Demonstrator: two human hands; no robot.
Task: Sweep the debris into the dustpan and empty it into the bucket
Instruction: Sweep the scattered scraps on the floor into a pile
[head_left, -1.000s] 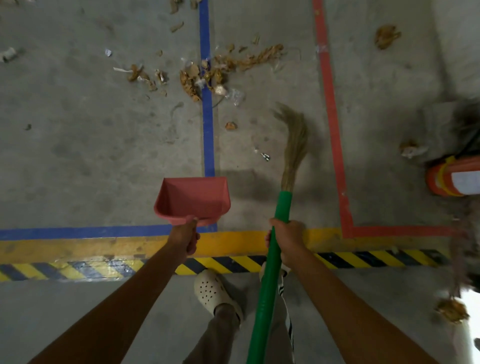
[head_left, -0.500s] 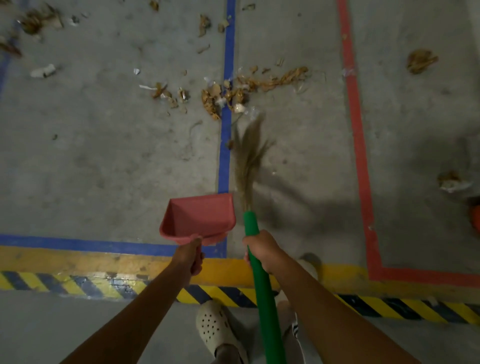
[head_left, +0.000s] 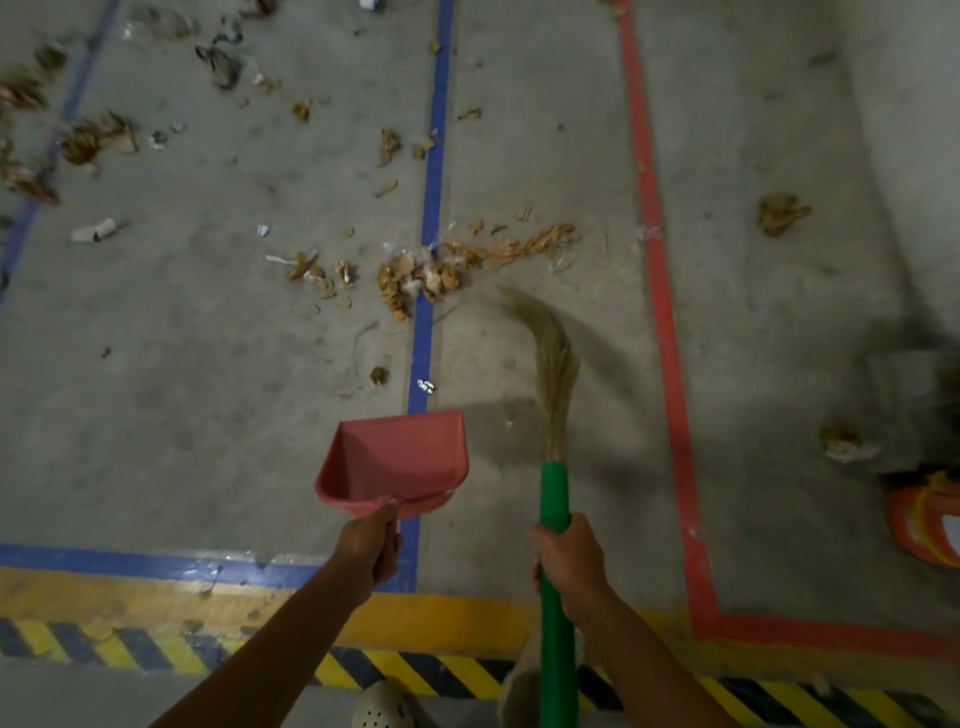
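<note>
My left hand (head_left: 370, 545) grips the handle of a pink dustpan (head_left: 397, 467), held empty above the concrete floor with its mouth facing away from me. My right hand (head_left: 569, 564) is closed around the green handle of a straw broom (head_left: 555, 364). The bristles curve left, their tips just short of a pile of brown debris (head_left: 415, 275) on the blue floor line. More dry leaves and paper scraps (head_left: 98, 137) lie scattered at the far left. An orange bucket (head_left: 924, 519) is partly cut off at the right edge.
A red tape line (head_left: 660, 312) runs up the floor on the right; a blue one (head_left: 431, 208) runs through the middle. Yellow-black hazard striping (head_left: 156, 649) crosses near my feet. Single leaf clumps (head_left: 779, 213) lie right of the red line. A white clog (head_left: 382, 709) shows at the bottom.
The broom head has swung from the left, by the dustpan, out to the right, with bristles now bent leftward. The view has tilted up, showing more debris. The dustpan has stayed put.
</note>
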